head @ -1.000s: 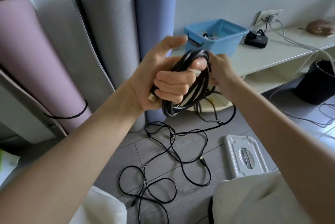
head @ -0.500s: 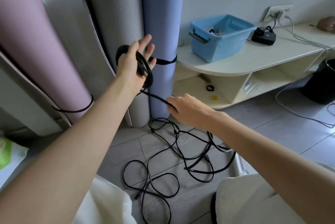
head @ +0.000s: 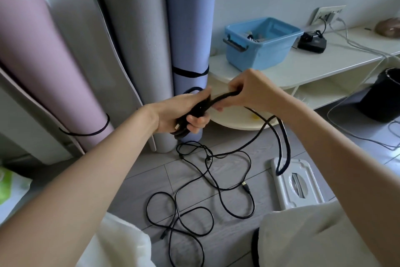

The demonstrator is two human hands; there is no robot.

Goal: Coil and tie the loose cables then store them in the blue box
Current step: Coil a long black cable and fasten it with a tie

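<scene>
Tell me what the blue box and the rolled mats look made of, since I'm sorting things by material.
The blue box looks like moulded plastic: smooth, slightly glossy walls, a rolled rim and a dark handle. The pink mat, grey mat and blue mat look like matte foam or rubber, judging by the soft spiral layers at their tops; which one, I can't tell.

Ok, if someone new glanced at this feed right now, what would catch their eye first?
Probably the two hands mid-frame: the left hand grips a black cable coil while the right hand holds the strand feeding it. Next, the tangle of loose black cable on the grey floor below. Then the blue box on the white shelf at right, and the three rolled mats leaning on the wall.
</scene>
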